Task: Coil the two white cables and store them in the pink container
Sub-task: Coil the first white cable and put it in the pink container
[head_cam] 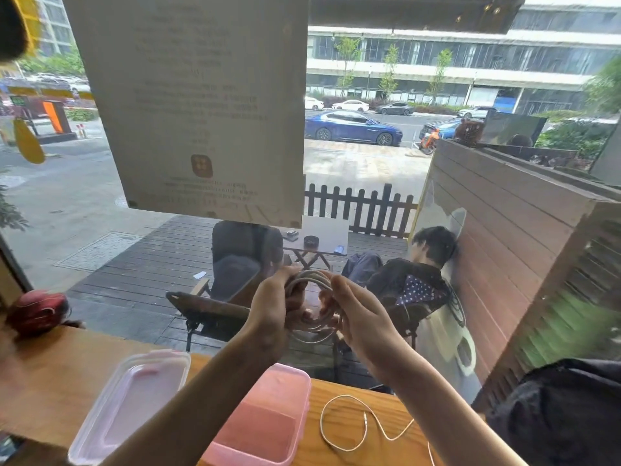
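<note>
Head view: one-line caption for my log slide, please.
Both hands, left and right, coil a white cable; second cable lies beside the open pink container.

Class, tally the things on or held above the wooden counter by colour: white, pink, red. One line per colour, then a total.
White: 2, the coiled cable held in both hands and the loose cable on the counter
Pink: 2, the container and its lid
Red: 1, a rounded object at the far left
Total: 5
</note>
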